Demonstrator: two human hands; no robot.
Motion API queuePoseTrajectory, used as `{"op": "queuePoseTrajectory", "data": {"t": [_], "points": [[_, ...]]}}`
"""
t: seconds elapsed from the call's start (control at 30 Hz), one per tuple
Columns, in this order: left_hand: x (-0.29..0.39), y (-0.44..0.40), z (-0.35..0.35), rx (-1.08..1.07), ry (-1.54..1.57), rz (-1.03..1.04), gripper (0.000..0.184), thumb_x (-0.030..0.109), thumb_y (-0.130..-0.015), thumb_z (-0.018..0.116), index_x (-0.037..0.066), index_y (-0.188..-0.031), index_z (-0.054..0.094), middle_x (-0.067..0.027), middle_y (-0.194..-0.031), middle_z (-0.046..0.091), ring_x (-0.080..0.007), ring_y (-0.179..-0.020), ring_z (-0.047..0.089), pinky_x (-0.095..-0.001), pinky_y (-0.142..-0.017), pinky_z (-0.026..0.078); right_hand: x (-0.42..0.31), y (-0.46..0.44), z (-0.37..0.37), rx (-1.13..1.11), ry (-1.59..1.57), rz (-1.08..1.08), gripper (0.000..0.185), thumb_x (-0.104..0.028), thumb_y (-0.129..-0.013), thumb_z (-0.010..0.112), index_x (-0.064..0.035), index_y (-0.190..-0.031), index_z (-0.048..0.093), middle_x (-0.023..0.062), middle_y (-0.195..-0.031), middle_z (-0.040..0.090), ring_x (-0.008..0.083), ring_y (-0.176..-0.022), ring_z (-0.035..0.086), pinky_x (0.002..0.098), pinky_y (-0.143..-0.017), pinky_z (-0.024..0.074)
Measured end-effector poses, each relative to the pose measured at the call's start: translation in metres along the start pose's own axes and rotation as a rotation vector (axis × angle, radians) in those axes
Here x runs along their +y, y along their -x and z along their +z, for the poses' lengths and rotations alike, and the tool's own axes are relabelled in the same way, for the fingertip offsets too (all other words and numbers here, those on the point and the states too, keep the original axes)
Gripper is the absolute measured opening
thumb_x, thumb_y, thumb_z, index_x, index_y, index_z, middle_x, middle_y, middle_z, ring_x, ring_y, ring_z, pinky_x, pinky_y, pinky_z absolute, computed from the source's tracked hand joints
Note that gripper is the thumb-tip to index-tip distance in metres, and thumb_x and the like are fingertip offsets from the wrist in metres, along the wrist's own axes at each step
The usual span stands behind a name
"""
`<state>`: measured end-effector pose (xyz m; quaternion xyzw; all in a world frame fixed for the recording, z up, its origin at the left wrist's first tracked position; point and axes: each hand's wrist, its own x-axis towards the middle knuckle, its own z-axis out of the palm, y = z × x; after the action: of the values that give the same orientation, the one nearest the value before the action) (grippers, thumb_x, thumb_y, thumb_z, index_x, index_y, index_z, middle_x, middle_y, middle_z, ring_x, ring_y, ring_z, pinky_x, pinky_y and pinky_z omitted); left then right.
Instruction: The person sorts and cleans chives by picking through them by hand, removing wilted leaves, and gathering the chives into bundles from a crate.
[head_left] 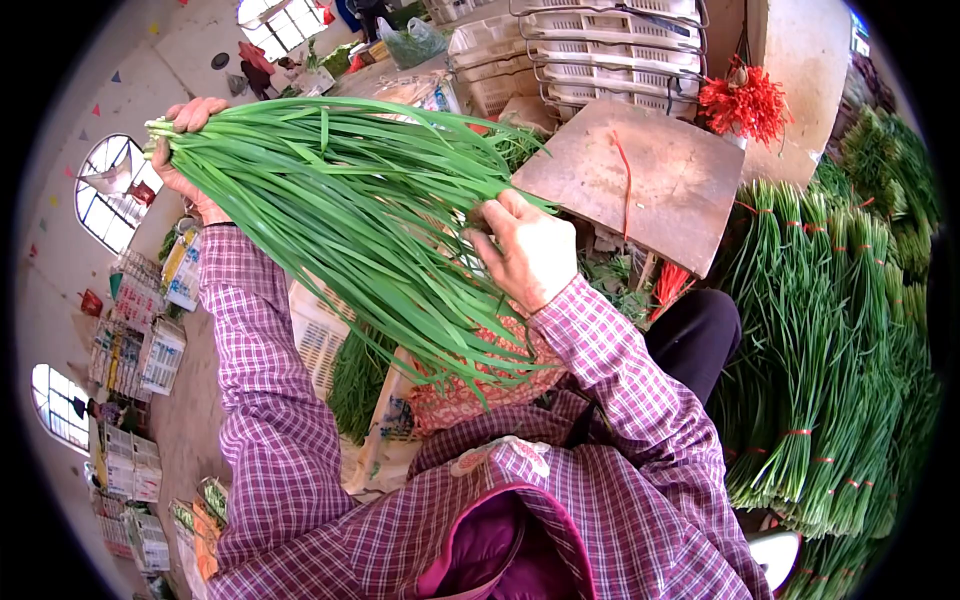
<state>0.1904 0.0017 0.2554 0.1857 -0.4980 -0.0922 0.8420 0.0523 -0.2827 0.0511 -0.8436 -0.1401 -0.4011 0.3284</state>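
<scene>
A long loose bunch of garlic chives [340, 180] stretches across the air in front of me, pale cut ends at the left and green leaf tips drooping at the right. Wrapped round the pale end is my left hand [190, 150], closed. My right hand [530, 245] is closed at the leafy end, thumb and fingers pinched on some of the leaves. Beyond it stands a small brown board table [640, 165] with one red tie [624, 180] lying on it. Below the leaves, a pinkish mesh-like cloth [480, 385] covers part of my lap.
Tied bundles of chives [800, 350] are piled high at my right. Red ties [745, 105] hang in a bunch behind the table. White plastic crates [615, 55] are stacked at the back. More chives [360, 385] lie in a crate [315, 335] below my left arm.
</scene>
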Motion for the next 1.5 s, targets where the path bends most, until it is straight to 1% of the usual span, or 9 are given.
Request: {"op": "queuePoseTrajectory", "data": {"t": [0.33,0.5,0.7,0.77,0.83,0.9,1.03,1.2,1.5], "points": [[0.000,0.002,0.000,0.063,0.010,0.000,0.027,0.011,-0.065,0.064,0.010,-0.088,0.051,0.0003,-0.075,0.046,-0.0150,-0.071,0.045,-0.0306,-0.083,0.038,0.008,-0.005,0.019,0.183,-0.269,0.064,0.011,-0.017,-0.077,0.061,-0.0077,-0.081,0.056,0.0103,-0.078,0.058,0.0293,-0.067,0.060,0.0405,-0.059,0.0480],[0.002,0.006,-0.011,0.055,-0.046,0.047,0.030,0.015,-0.071,0.064,0.007,-0.096,0.050,-0.0021,-0.079,0.048,-0.0164,-0.073,0.048,-0.0344,-0.085,0.039,0.033,-0.002,-0.001,0.321,-0.759,0.385,0.013,-0.015,-0.081,0.064,-0.0023,-0.079,0.061,-0.0023,-0.062,0.051,0.0053,-0.057,0.043,0.0228,-0.052,0.0369],[-0.014,0.008,-0.007,0.088,-0.150,0.073,0.033,0.021,-0.071,0.064,0.009,-0.098,0.048,0.0003,-0.077,0.046,-0.0150,-0.072,0.050,-0.0351,-0.086,0.043,0.054,0.003,-0.048,-0.008,-0.603,0.488,0.028,-0.025,-0.090,0.062,-0.0016,-0.073,0.061,-0.0012,-0.060,0.049,0.0064,-0.056,0.042,0.0248,-0.052,0.0351],[-0.027,0.007,-0.002,0.117,-0.261,0.069,0.035,0.023,-0.072,0.064,0.009,-0.100,0.047,0.0002,-0.078,0.046,-0.0152,-0.074,0.050,-0.0362,-0.089,0.043,0.054,-0.008,-0.050,0.091,-0.436,0.317,0.021,-0.022,-0.083,0.068,-0.0016,-0.084,0.063,0.0014,-0.067,0.056,0.0097,-0.059,0.050,0.0260,-0.056,0.0425],[-0.041,0.005,0.003,0.117,-0.429,0.044,0.034,0.024,-0.074,0.064,0.008,-0.099,0.048,0.0000,-0.079,0.045,-0.0159,-0.074,0.050,-0.0377,-0.091,0.043,0.031,-0.023,-0.065,0.101,-0.327,0.113,0.054,-0.025,-0.079,0.073,-0.0041,-0.123,0.051,0.0111,-0.104,0.059,0.0198,-0.088,0.059,0.0325,-0.079,0.0488],[-0.058,0.004,0.011,0.063,-0.493,-0.048,0.033,0.023,-0.074,0.064,0.007,-0.100,0.049,-0.0016,-0.080,0.048,-0.0170,-0.077,0.053,-0.0378,-0.091,0.044,0.019,-0.038,-0.062,0.143,-0.374,-0.020,0.079,-0.038,-0.074,0.076,-0.0013,-0.134,0.041,0.0168,-0.117,0.054,0.0253,-0.102,0.054,0.0376,-0.088,0.0452],[-0.108,0.009,0.041,0.004,-0.718,-0.159,0.036,0.016,-0.076,0.065,0.001,-0.107,0.052,-0.0083,-0.085,0.059,-0.0218,-0.081,0.059,-0.0370,-0.084,0.048,-0.012,-0.073,-0.042,0.238,-0.348,-0.236,0.112,-0.054,-0.059,0.081,0.0008,-0.140,0.027,0.0228,-0.125,0.046,0.0336,-0.117,0.044,0.0456,-0.101,0.0361],[-0.154,0.022,0.081,-0.008,-0.762,-0.130,0.034,0.006,-0.078,0.061,-0.002,-0.110,0.051,-0.0118,-0.091,0.060,-0.0214,-0.083,0.061,-0.0324,-0.079,0.052,-0.035,-0.085,-0.008,0.205,-0.465,-0.202,0.133,-0.049,-0.045,0.088,-0.0019,-0.145,0.013,0.0250,-0.134,0.038,0.0398,-0.123,0.040,0.0476,-0.103,0.0345],[-0.177,0.011,0.084,-0.045,-0.505,-0.258,0.036,0.009,-0.082,0.059,-0.002,-0.115,0.049,-0.0131,-0.095,0.061,-0.0233,-0.090,0.060,-0.0330,-0.081,0.052,-0.014,-0.057,-0.005,0.106,-0.743,0.047,0.113,-0.021,-0.056,0.086,-0.0036,-0.144,0.017,0.0201,-0.132,0.046,0.0289,-0.122,0.049,0.0386,-0.103,0.0391]]}}
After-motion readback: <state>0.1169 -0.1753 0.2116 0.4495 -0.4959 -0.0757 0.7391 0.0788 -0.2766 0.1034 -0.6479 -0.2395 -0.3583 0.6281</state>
